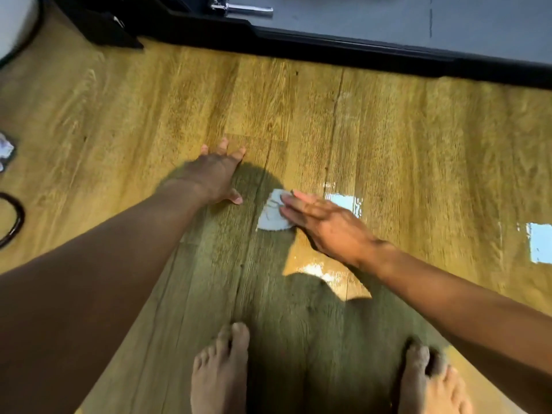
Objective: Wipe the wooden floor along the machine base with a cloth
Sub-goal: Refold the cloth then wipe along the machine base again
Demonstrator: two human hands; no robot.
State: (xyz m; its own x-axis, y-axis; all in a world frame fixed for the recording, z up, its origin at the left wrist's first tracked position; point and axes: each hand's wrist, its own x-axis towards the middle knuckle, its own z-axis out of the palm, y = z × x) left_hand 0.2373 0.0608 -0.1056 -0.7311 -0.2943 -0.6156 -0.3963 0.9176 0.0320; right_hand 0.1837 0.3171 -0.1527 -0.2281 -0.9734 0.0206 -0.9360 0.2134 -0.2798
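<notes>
Mid-wipe: my right hand [322,222] presses the cloth [272,213] flat, left hand [213,174] splayed on the floor [418,138]. Next I'd work toward the machine base [343,50].

Can't read a thing here tbh. No lettering or numbers on the black machine base [328,50] at the far side, the cloth [270,216] or the wooden floor [418,138].
</notes>
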